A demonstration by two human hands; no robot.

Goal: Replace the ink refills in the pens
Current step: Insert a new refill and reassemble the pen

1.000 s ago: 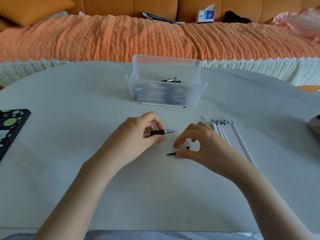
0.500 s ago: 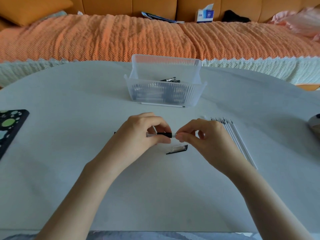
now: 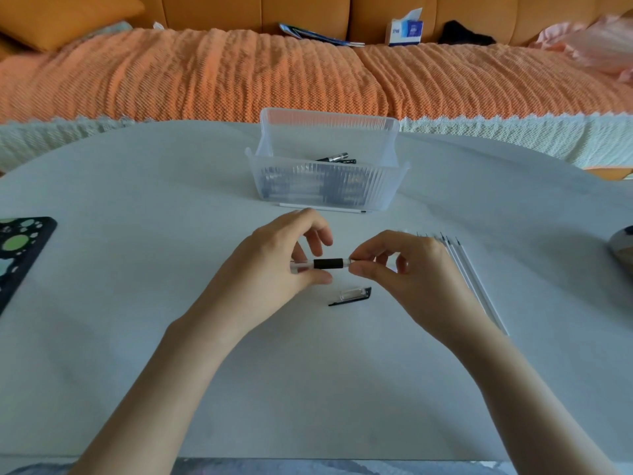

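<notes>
A clear pen with a black grip (image 3: 328, 263) is held level above the white table (image 3: 137, 303). My left hand (image 3: 274, 269) pinches its barrel, and my right hand (image 3: 404, 265) pinches the tip end with thumb and forefinger. The pen's cap (image 3: 351, 295), clear with a black clip, lies on the table just below the pen. Several white refills (image 3: 469, 275) lie side by side to the right, partly hidden by my right hand. One loose refill (image 3: 322, 208) lies against the front of the bin.
A clear ribbed plastic bin (image 3: 325, 186) with several pens inside stands behind my hands. A black case with green dots (image 3: 17, 248) sits at the left edge. A grey object (image 3: 623, 246) shows at the right edge. An orange sofa (image 3: 308, 73) lies beyond the table.
My right hand left the cap on the table and rose to pinch the pen's tip end. The left hand lifted the pen slightly and turned it level.
</notes>
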